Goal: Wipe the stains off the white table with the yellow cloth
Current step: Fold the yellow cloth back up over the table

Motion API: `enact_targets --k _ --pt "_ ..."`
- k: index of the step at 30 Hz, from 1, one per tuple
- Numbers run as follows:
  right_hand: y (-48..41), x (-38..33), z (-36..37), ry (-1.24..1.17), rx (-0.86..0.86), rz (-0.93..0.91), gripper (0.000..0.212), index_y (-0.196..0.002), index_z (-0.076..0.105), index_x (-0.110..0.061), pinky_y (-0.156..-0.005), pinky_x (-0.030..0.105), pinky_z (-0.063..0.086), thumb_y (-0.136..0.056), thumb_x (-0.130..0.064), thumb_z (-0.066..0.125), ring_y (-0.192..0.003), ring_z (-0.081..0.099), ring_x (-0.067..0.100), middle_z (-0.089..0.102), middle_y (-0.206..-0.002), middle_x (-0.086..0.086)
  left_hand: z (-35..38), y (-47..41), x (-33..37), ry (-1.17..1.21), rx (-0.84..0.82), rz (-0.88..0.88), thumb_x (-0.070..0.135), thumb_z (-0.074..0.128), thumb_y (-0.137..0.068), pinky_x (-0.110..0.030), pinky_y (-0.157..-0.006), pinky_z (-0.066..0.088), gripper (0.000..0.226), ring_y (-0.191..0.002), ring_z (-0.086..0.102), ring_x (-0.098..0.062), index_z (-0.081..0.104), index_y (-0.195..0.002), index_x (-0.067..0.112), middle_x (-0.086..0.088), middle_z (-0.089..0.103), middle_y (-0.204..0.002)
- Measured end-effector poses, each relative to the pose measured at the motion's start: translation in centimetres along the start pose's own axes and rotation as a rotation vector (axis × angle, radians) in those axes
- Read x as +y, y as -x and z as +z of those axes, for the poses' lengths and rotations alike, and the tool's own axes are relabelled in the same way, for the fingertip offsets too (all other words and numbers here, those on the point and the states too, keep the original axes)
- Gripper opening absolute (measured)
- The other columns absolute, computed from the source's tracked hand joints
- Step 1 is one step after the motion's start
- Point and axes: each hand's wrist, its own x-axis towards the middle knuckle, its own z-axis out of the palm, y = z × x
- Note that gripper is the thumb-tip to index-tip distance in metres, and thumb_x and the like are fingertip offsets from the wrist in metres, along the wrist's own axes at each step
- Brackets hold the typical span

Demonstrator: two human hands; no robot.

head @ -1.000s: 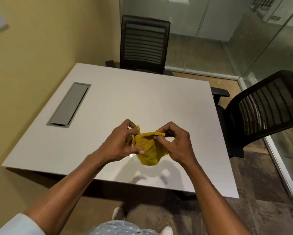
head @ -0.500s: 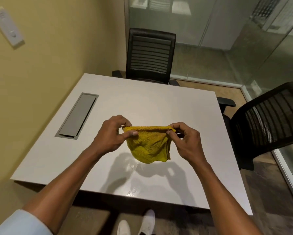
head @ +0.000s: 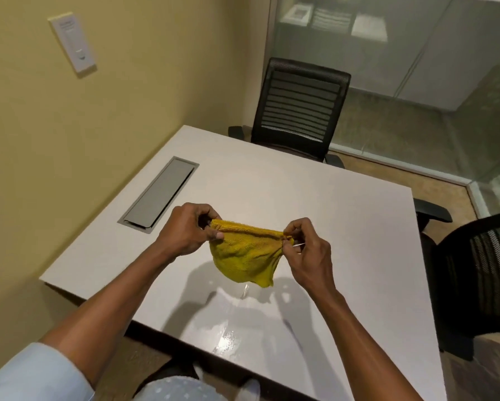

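One yellow wall [head: 69, 140] runs along your left, and one glass partition [head: 387, 68] closes the far side of the room. In front of you stands one white table [head: 344, 227], its left edge beside that wall. You have two black mesh-backed chairs. The far chair [head: 299, 108] is drawn up to the table's far edge, and the right chair [head: 483, 273] is at its right edge, partly cut off by the frame. One grey hatch [head: 159, 192], long and rectangular, is set into the tabletop on the wall side. One white wall plate [head: 73, 43] is fixed on the wall above it.

Both your forearms reach out over the near half of the table, and one pale blue sleeve [head: 26, 374] shows at the bottom left.

Your two hands are raised above the tabletop, apart from each other, with one yellow cloth [head: 243, 253] stretched between them. Your left hand [head: 185, 233] has its fingers curled and pinches the cloth's upper left corner against the thumb. Your right hand [head: 308, 256] pinches the upper right corner between thumb and fingertips, with the other fingers bent.

The top hem runs nearly straight from hand to hand. The rest hangs in a bunched pouch over the table, casting a shadow on the surface. One glossy patch [head: 231, 328], wet-looking, lies on the table below the cloth, toward the near edge. One thin pale strand juts out by your right thumb, too small to identify.
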Motion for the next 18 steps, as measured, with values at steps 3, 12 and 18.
enact_targets --k 3,12,18 --pt "-1.1 0.3 2.2 0.003 -0.052 -0.059 0.031 -0.088 0.067 -0.028 -0.071 0.034 0.06 -0.083 0.003 0.063 -0.081 0.07 0.013 0.072 -0.087 -0.011 -0.7 -0.8 -2.0 0.033 0.026 -0.056 0.024 0.097 -0.074 -0.027 -0.066 0.052 0.022 -0.078 0.07 -0.019 0.079 -0.086 0.02 -0.003 0.078 -0.083" --pt "-3.7 -0.6 10.7 -0.009 -0.119 -0.064 0.023 -0.093 0.079 -0.024 -0.071 0.025 0.059 -0.085 -0.003 0.074 -0.079 0.071 0.01 0.076 -0.095 -0.012 -4.7 -4.0 -9.0 0.034 0.098 -0.153 0.038 0.094 -0.079 -0.032 -0.064 0.05 0.025 -0.07 0.062 -0.015 0.075 -0.078 0.02 -0.009 0.075 -0.081" --pt "-6.3 -1.7 17.2 -0.022 -0.208 0.051 0.019 -0.09 0.078 -0.031 -0.067 0.02 0.054 -0.081 -0.015 0.083 -0.077 0.069 0.011 0.075 -0.09 -0.017 -8.3 -7.8 -14.5 -0.028 0.033 -0.186 0.042 0.094 -0.077 -0.035 -0.067 0.055 0.03 -0.069 0.065 -0.018 0.075 -0.081 0.018 -0.004 0.073 -0.077"
